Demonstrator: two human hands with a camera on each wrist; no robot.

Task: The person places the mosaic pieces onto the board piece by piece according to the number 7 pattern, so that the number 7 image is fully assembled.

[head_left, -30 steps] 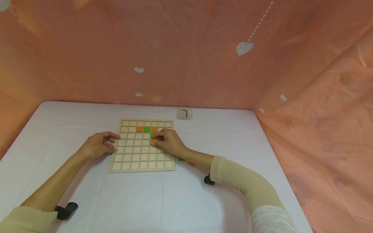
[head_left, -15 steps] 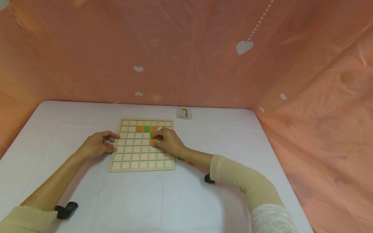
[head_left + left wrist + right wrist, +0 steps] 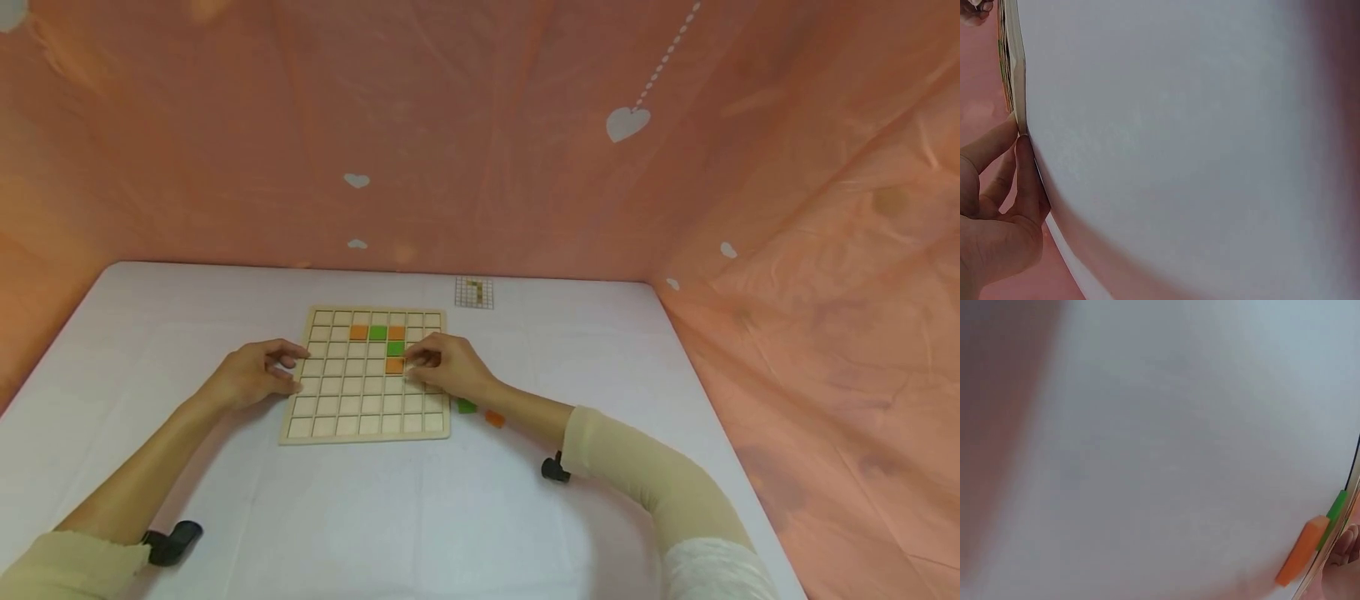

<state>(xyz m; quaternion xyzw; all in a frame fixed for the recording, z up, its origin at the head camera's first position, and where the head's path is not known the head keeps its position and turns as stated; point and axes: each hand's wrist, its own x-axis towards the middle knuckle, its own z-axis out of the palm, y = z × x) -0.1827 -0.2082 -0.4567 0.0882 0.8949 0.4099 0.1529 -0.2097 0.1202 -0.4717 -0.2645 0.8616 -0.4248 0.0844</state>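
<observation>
A wooden grid board [image 3: 322, 427] lies on the white table in the head view. Orange tiles and green tiles [image 3: 378, 332] fill several of its cells, forming a short row near the far side that turns down toward me. The nearest of these is an orange tile [image 3: 394, 366]. Just right of that tile hovers my right hand [image 3: 450, 367], fingers loosely bent and nothing seen between them. My left hand [image 3: 251, 373] rests at the board's left edge, fingers and thumb apart. The left wrist view shows its fingertips [image 3: 1025, 147] touching the board's edge.
A loose green tile [image 3: 467, 406] and a loose orange tile [image 3: 495, 418] lie by the board's right edge, under my right forearm. A small card with a grid pattern [image 3: 474, 292] lies at the table's far side. Orange cloth [image 3: 480, 150] stands behind the table.
My right hand has drawn back to the right from the nearest orange tile, which stays in its cell. More of the loose tiles now shows. My left hand has not moved.
</observation>
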